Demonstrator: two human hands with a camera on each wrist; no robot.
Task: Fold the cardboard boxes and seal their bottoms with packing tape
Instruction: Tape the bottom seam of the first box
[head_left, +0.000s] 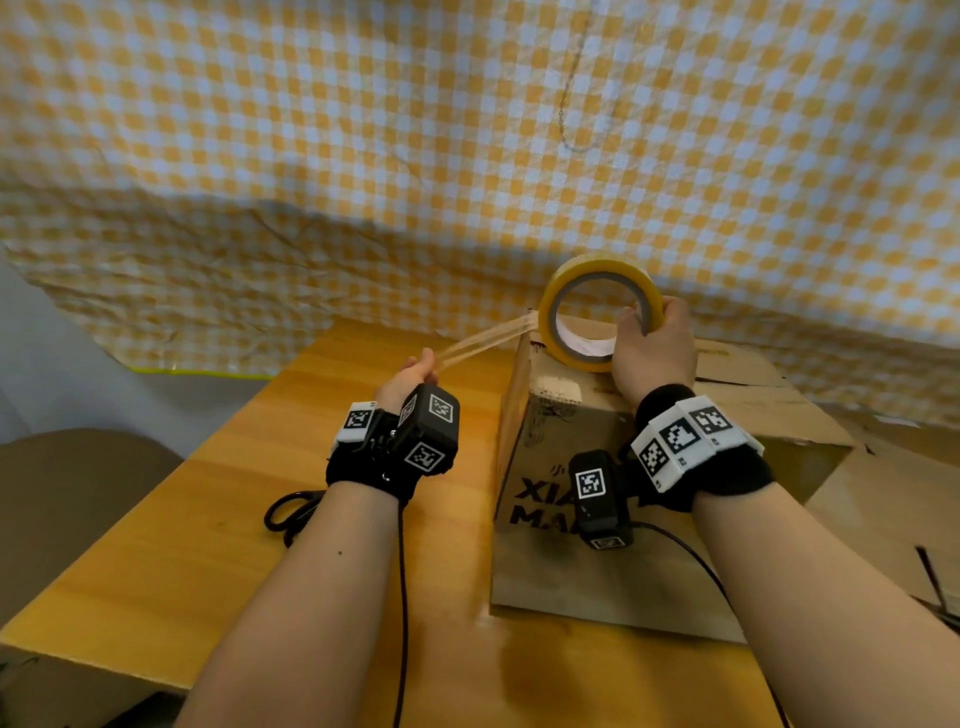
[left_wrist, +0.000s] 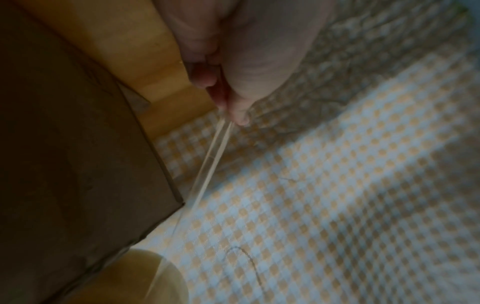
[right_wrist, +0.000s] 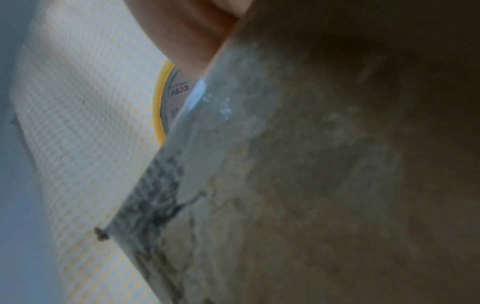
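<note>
A folded brown cardboard box (head_left: 597, 571) with black print stands on the wooden table (head_left: 208, 519). My right hand (head_left: 654, 343) grips a yellow roll of packing tape (head_left: 597, 275) upright over the box's far top edge, fingers through the core. A clear strip of tape (head_left: 483, 338) stretches left from the roll to my left hand (head_left: 415, 371), which pinches its free end above the table. In the left wrist view the thumb and fingers (left_wrist: 233, 98) pinch the tape strip (left_wrist: 210, 162) beside the box's corner (left_wrist: 91, 164). The right wrist view shows the box's wall (right_wrist: 311, 185) and the roll's edge (right_wrist: 158, 102).
Black-handled scissors (head_left: 288, 512) lie on the table near my left forearm. More flattened cardboard (head_left: 857, 467) lies to the right of the box. A yellow-and-white checked cloth (head_left: 467, 156) hangs behind the table. A brown seat (head_left: 67, 493) stands at the left.
</note>
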